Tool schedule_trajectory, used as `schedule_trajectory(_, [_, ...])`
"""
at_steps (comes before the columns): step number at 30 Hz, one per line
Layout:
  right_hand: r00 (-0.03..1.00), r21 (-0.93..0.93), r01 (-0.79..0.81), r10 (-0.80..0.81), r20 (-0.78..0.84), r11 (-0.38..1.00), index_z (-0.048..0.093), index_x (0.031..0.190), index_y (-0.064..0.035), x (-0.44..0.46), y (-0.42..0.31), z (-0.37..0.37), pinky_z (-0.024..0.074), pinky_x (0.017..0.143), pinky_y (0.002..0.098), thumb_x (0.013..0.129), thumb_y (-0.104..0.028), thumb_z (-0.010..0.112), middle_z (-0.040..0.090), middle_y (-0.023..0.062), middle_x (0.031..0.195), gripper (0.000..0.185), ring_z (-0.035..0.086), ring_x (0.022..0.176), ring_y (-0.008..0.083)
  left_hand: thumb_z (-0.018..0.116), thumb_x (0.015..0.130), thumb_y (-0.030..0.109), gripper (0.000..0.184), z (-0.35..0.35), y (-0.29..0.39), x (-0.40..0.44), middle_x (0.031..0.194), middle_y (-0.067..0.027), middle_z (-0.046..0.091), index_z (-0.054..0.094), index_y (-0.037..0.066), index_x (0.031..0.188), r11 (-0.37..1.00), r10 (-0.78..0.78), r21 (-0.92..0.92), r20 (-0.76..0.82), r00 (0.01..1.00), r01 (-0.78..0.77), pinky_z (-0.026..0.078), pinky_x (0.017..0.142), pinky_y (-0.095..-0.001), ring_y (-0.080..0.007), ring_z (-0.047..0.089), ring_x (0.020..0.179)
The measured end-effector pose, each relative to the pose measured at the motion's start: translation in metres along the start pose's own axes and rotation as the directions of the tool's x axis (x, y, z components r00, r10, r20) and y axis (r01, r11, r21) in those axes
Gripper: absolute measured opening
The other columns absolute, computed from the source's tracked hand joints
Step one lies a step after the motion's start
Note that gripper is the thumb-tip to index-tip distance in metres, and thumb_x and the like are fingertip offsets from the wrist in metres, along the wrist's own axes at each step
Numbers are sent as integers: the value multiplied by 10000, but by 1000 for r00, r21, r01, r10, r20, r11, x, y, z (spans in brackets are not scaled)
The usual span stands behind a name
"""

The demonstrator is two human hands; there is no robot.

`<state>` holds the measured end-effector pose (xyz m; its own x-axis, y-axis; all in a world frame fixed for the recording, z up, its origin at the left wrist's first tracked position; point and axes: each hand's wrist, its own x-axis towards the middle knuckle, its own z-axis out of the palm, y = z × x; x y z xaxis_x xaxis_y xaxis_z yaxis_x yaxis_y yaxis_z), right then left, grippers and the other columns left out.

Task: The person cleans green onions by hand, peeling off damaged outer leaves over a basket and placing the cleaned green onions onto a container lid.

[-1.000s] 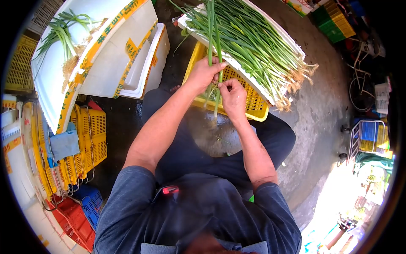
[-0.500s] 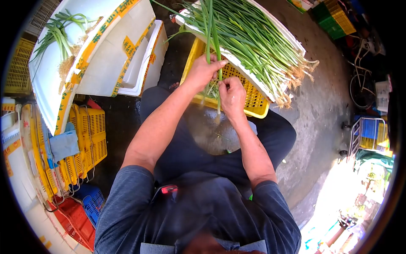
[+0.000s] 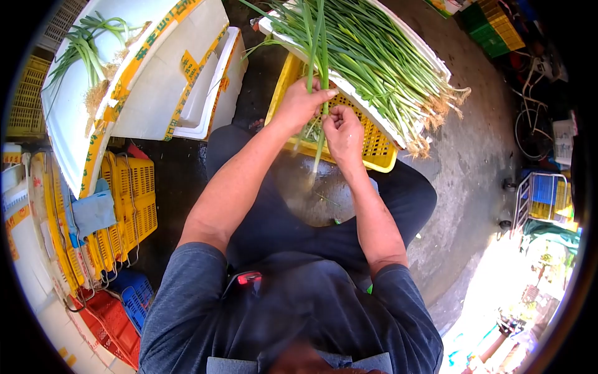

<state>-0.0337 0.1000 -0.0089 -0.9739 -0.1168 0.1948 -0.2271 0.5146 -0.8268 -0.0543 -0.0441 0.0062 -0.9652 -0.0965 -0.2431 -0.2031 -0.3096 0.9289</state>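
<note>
My left hand (image 3: 303, 105) is closed round green stalks (image 3: 319, 50) whose leaves rise above it, over a yellow basket (image 3: 378, 163). The fingers of my right hand (image 3: 343, 132) pinch one of these stalks just below my left hand. The pale root end of that stalk (image 3: 317, 161) hangs down past the basket's near rim. Behind my hands, a white foam tray (image 3: 349, 91) lies across the basket, heaped with long green stalks (image 3: 386, 62) with brown roots at the right. Some scraps show inside the basket.
At the upper left, a few more rooted stalks (image 3: 90, 53) lie on a white foam box (image 3: 71, 137). Yellow crates (image 3: 140, 199), a blue crate (image 3: 134, 296) and a red crate (image 3: 109, 324) stand at the left. A metal cart (image 3: 541, 196) is at the right.
My right hand has risen slightly towards my left hand. The hanging root end has swung to the left. My left hand keeps its grip on the stalks.
</note>
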Motion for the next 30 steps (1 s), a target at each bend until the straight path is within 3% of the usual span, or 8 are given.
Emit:
schedule_trajectory(10, [995,-11,90,-90,35,996,608,844,-23,-4,-8,-1,492,668,441,815,-47,682,644,157,839,83,634,748,347,776,868,202,243,1,-3,1,644,43,496,563,90,841,1000,0,16,-32,999,0,318,460,-230,-56,430,518])
schedule_trajectory(13, [835,-128,541,-549,-40,832,573,899,-16,-6,-16,-7,509,715,391,791,11,707,647,129,840,173,634,764,305,761,884,201,230,-2,-3,4,647,40,501,566,84,845,1000,-20,-6,-44,999,20,325,459,-232,-58,431,515])
schedule_trajectory(16, [820,21,568,-568,64,823,547,900,-25,-24,-24,-13,505,758,409,753,44,712,643,137,868,231,621,837,360,744,899,203,226,-7,-8,10,645,32,498,570,67,852,998,-36,-52,-19,999,35,336,461,-242,-69,434,513])
schedule_trajectory(20, [862,24,471,-466,201,882,546,897,-29,-67,-28,-33,505,673,390,807,13,714,632,127,824,195,634,759,320,708,925,225,244,-13,-8,8,640,9,501,584,31,844,999,-22,-33,-50,999,20,353,464,-262,-86,439,511])
schedule_trajectory(25, [860,151,90,-154,487,984,573,892,-25,-137,-45,-80,466,545,323,872,-32,701,620,110,737,130,601,596,198,692,942,236,212,-19,-2,12,673,18,530,554,86,881,992,-54,-120,-88,995,44,379,474,-255,-83,458,521])
schedule_trajectory(26, [838,130,-8,-64,542,991,580,903,-22,-145,-48,-88,466,545,313,870,-34,704,625,105,736,130,601,604,171,692,942,233,211,-20,-3,14,682,16,536,551,88,882,991,-59,-128,-96,994,46,380,474,-257,-83,459,522])
schedule_trajectory(29, [656,73,-282,137,742,957,614,999,-26,-154,-57,-114,539,720,396,882,-92,695,683,169,877,157,681,807,351,691,943,226,208,-23,0,15,704,11,550,541,93,888,986,-64,-162,-119,991,44,380,474,-262,-84,462,523])
schedule_trajectory(30, [670,144,-311,109,734,940,605,993,-18,-158,-55,-118,517,673,347,892,-65,684,666,116,834,137,647,756,257,691,943,223,208,-25,0,16,709,9,553,536,95,891,982,-60,-183,-122,991,37,380,473,-263,-84,464,523])
